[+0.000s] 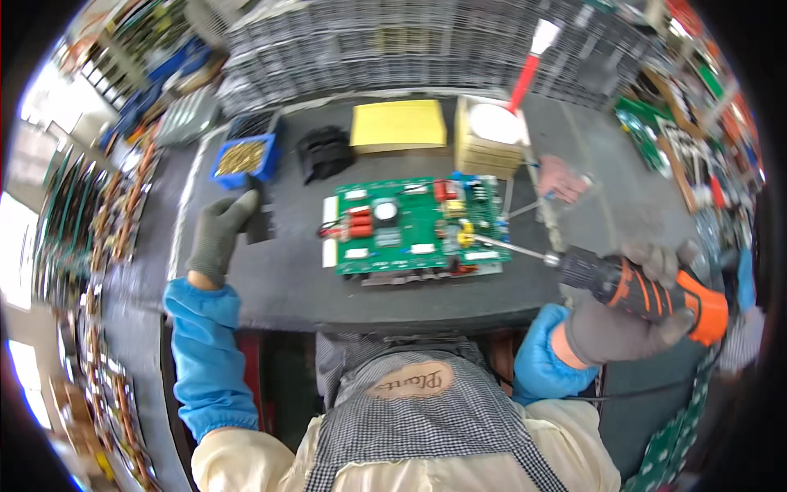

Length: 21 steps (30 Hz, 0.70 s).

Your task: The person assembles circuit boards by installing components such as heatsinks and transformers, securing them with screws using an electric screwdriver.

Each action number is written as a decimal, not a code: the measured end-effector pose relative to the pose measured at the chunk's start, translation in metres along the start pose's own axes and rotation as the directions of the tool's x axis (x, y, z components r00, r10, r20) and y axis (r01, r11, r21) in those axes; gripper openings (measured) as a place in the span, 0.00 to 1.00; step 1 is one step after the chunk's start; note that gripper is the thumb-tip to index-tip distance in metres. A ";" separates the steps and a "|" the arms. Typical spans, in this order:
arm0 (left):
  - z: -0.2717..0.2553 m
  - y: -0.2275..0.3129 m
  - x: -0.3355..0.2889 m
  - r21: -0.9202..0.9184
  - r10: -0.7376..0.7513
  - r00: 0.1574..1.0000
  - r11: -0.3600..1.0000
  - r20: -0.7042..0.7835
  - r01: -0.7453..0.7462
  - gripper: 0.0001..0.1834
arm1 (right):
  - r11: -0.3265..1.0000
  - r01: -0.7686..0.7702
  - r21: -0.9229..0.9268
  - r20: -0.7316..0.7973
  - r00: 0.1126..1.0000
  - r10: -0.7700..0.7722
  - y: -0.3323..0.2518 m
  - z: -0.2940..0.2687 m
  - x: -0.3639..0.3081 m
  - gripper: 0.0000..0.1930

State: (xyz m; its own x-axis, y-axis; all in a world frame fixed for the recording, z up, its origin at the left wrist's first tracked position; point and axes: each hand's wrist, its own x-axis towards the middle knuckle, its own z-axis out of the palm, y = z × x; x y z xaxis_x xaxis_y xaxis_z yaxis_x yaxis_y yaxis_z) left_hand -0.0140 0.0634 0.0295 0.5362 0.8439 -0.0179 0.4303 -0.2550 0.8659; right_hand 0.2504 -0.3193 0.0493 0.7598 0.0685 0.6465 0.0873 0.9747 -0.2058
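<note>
A green circuit board (pixel 416 224) lies flat near the middle of the dark tabletop (pixel 287 283), its long side running left to right. It carries red blocks at its left part, a round white-topped part beside them, yellow and blue pieces toward its right end, and white rectangular labels near its corners.

The right hand (pixel 627 324), in a grey glove with a blue sleeve cover, has its fingers clamped around the grip of an orange and black power screwdriver (pixel 648 291). The tool's thin metal bit reaches left, and its tip meets the board's right part by a yellow piece.

The left hand (pixel 220 234), gloved alike, rests on the tabletop well left of the board, its fingers together and pointing up toward a blue tray (pixel 244 159) of brass-coloured small parts. Whether it grips anything cannot be told.

Behind the board sit a black object (pixel 324 152), a yellow pad (pixel 399 125) and a cardboard box (pixel 489 139).
</note>
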 end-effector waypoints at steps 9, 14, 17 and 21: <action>0.042 -0.016 -0.045 -0.278 0.001 0.994 0.960 0.112 0.030 0.22 | 0.983 -0.168 0.074 -0.006 0.986 0.169 0.027 0.021 -0.014 0.39; 0.057 -0.020 -0.035 -0.363 -0.021 0.986 0.928 0.164 0.080 0.21 | 0.983 -0.180 0.024 0.074 0.981 0.178 0.030 0.031 -0.018 0.42; 0.055 -0.021 -0.033 -0.340 -0.022 0.984 0.937 0.179 0.082 0.20 | 0.983 -0.178 -0.047 0.094 0.979 0.182 0.034 0.036 -0.017 0.43; 0.052 -0.026 -0.031 -0.299 0.045 0.985 0.954 0.168 0.007 0.18 | 0.972 -0.233 0.008 0.087 0.969 0.232 0.045 0.053 -0.014 0.42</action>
State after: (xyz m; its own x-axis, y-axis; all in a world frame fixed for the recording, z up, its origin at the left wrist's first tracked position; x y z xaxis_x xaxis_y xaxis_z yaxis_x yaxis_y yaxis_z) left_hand -0.0033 0.0192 -0.0183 0.6698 0.7399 -0.0624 0.1969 -0.0960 0.9757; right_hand 0.2096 -0.2647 0.0698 0.7001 0.3109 0.6429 -0.0974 0.9334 -0.3453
